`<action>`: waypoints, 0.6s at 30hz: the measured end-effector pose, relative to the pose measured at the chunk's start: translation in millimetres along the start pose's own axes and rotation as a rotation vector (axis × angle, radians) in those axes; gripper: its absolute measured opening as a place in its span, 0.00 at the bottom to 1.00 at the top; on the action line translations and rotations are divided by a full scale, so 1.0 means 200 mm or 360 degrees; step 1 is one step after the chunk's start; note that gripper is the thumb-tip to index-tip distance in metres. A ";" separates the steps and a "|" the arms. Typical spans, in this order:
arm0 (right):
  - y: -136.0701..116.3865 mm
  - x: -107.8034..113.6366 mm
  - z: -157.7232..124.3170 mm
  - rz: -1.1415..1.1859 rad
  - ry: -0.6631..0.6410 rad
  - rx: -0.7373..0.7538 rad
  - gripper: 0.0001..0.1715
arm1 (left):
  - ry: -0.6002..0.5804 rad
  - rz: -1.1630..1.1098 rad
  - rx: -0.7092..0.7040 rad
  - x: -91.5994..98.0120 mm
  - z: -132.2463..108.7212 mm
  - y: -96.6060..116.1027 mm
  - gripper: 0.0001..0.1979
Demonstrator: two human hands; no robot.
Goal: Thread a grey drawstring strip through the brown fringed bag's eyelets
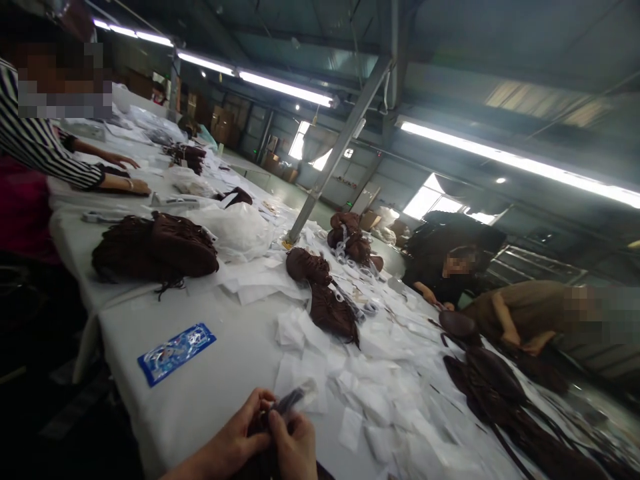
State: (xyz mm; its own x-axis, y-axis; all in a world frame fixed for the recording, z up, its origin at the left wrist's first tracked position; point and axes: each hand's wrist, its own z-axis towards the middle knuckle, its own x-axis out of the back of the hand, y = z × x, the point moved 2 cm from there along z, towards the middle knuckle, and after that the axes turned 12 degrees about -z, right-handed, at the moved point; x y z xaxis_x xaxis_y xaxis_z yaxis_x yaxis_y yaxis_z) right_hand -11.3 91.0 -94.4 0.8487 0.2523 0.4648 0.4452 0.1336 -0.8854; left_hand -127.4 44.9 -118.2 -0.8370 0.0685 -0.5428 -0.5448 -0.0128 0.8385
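Observation:
At the bottom edge of the head view, my left hand [240, 433] and my right hand [295, 447] are pinched together on a small dark brown piece [287, 403] with a thin stub sticking up. Both hands have their fingers closed on it, just above the near edge of a long white table [220, 380]. A scatter of white paper slips [350, 387] lies right beyond my hands.
Brown fringed items sit in heaps [155, 250] [325, 293] along the table, with darker pieces [490, 387] at the right. A blue packet [176, 352] lies near the front left. A person in a striped sleeve [45, 150] works at the left; two people [525, 313] bend over the far right side. A slanted metal post [335, 153] rises from mid-table.

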 end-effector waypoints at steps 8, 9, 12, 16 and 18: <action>0.04 -0.11 -0.09 -0.0335 0.0278 0.0204 0.20 | 0.0048 -0.0284 0.0077 -0.02 0.04 -0.06 0.23; 0.05 -0.11 -0.09 -0.0339 0.0290 0.0214 0.20 | 0.0096 -0.0313 0.0098 -0.01 0.05 -0.07 0.18; 0.09 -0.12 -0.10 -0.0294 0.0349 0.0190 0.18 | 0.0299 -0.0257 0.0009 0.01 0.06 -0.11 0.18; 0.18 -0.10 -0.08 0.0368 -0.0042 -0.0272 0.20 | 0.0402 -0.0070 -0.0036 0.01 0.05 -0.14 0.21; 0.18 -0.06 -0.06 0.0867 -0.0322 -0.0605 0.25 | 0.0391 0.0026 -0.0018 -0.01 0.04 -0.14 0.21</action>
State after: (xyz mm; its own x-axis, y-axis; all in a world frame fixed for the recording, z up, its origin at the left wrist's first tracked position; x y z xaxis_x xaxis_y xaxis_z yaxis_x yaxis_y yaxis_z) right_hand -2.5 80.6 -131.5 0.9263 0.3664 -0.0878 0.0710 -0.3985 -0.9144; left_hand -110.1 53.2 -140.4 -0.8320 -0.1766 -0.5259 -0.5306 -0.0234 0.8473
